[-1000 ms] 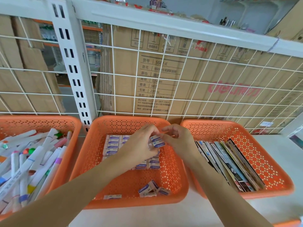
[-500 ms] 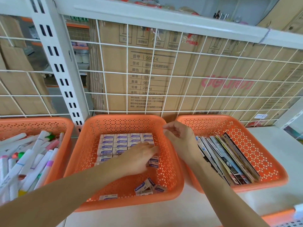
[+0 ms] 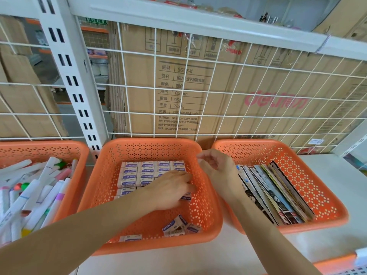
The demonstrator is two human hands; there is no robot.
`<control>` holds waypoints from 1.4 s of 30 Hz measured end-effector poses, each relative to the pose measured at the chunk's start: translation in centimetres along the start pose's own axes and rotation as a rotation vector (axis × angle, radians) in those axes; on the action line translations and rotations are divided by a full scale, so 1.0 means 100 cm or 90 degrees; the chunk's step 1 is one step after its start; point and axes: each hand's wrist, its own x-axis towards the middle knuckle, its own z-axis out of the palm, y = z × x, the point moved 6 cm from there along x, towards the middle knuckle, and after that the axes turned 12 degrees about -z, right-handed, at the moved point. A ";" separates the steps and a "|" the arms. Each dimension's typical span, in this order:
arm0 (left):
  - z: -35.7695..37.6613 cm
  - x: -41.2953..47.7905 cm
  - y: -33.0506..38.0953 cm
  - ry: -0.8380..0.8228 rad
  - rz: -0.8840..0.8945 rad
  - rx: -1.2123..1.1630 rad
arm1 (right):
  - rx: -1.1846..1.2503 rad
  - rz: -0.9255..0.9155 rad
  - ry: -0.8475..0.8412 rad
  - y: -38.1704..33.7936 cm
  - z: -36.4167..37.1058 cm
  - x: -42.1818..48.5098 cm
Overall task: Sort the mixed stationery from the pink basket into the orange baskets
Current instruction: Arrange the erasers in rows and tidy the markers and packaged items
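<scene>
White, blue-banded erasers [image 3: 128,183] sit in seemingly tidy rows.

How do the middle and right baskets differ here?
The middle basket holds erasers, mostly flat in rows; the right basket holds booklets standing on edge, leaning. The left hand rests on erasers in the middle basket; none reaches into the right basket. Both are orange and perforated.

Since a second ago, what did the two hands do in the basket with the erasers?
Both hands were pinching one eraser above the middle orange basket. The left hand went down flat onto the eraser rows; the right hand let go and drew back to the basket's right rim, empty. The loose erasers in front, the markers and the booklets stayed put.
</scene>
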 end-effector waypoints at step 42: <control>-0.008 -0.093 -0.077 -0.193 -0.374 -0.627 | -0.139 -0.221 -0.617 -0.034 0.085 -0.040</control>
